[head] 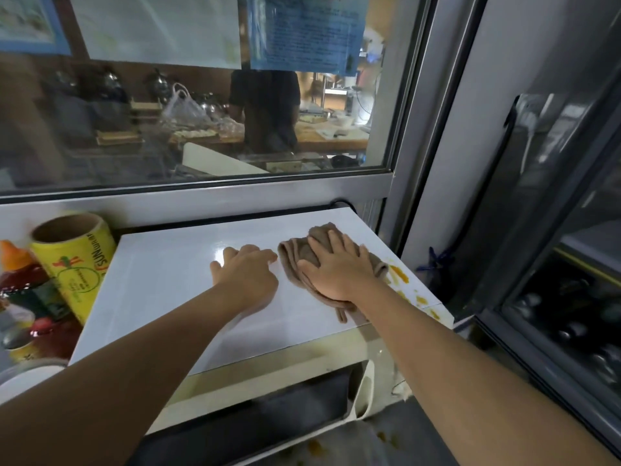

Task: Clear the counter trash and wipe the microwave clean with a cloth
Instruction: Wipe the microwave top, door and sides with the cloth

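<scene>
A white microwave (161, 290) fills the middle of the view, seen from above its top panel. A brown cloth (295, 260) lies bunched on the right part of that top. My right hand (339, 267) presses flat on the cloth with fingers spread. My left hand (245, 274) rests on the bare top just left of the cloth, fingers loosely bent, holding nothing. Orange-yellow smears (400, 274) mark the top's right edge beside the cloth. More yellowish stains run along the microwave's front frame (255, 375).
A yellow cling-wrap roll (75, 260) leans at the microwave's left, with sauce bottles and jars (23, 297) below it. A glass window (201, 112) stands behind, with a person visible beyond it. A dark glass-door fridge (554, 247) stands close on the right.
</scene>
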`<action>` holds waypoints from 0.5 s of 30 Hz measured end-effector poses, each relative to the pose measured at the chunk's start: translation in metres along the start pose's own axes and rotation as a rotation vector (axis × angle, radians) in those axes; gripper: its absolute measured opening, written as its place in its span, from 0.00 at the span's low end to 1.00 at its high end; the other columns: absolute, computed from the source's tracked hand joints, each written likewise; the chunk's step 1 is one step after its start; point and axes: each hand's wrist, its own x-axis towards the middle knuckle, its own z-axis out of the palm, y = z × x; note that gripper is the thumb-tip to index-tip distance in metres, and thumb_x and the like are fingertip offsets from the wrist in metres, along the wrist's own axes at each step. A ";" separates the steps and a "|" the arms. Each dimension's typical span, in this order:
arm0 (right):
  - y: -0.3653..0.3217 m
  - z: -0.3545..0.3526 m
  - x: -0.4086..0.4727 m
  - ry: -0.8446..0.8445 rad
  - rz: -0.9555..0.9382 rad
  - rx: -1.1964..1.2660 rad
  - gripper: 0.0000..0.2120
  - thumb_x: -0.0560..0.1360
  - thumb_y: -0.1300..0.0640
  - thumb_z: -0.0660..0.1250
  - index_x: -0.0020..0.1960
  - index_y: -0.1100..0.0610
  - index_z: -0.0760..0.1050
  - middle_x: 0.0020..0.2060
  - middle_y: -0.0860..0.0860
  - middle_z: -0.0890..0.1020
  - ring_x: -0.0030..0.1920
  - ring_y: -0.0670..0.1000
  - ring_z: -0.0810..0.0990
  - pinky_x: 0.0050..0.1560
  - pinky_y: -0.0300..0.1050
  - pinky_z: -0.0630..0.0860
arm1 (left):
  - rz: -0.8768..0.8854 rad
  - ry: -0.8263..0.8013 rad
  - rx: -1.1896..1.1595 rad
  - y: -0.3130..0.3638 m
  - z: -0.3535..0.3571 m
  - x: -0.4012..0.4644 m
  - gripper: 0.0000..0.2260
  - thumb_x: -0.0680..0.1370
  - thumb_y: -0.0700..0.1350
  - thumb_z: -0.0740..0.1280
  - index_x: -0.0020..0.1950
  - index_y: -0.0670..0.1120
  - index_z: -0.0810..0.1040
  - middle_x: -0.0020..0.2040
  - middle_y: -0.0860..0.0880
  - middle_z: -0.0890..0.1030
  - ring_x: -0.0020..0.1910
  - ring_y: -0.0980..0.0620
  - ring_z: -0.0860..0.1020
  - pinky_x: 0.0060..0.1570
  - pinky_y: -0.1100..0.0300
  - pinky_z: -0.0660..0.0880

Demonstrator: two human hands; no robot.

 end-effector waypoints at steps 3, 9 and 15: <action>0.036 -0.011 -0.014 0.015 0.179 0.007 0.30 0.78 0.37 0.44 0.77 0.45 0.44 0.77 0.53 0.42 0.76 0.57 0.40 0.73 0.61 0.40 | 0.001 -0.013 0.008 -0.001 0.001 -0.004 0.25 0.74 0.41 0.56 0.69 0.60 0.66 0.71 0.55 0.64 0.68 0.47 0.59 0.63 0.47 0.58; 0.022 -0.009 -0.029 -0.008 0.293 -0.022 0.31 0.78 0.38 0.42 0.77 0.49 0.41 0.76 0.57 0.40 0.75 0.62 0.39 0.71 0.65 0.38 | 0.010 -0.066 0.009 -0.005 -0.004 -0.016 0.24 0.76 0.41 0.56 0.70 0.59 0.65 0.73 0.56 0.62 0.71 0.47 0.57 0.65 0.43 0.55; -0.011 0.007 -0.054 0.003 0.088 -0.060 0.31 0.77 0.37 0.41 0.76 0.46 0.41 0.76 0.53 0.40 0.75 0.60 0.37 0.71 0.63 0.37 | 0.065 -0.018 0.032 -0.004 -0.001 -0.047 0.23 0.75 0.41 0.56 0.69 0.58 0.66 0.71 0.54 0.65 0.69 0.47 0.60 0.64 0.47 0.56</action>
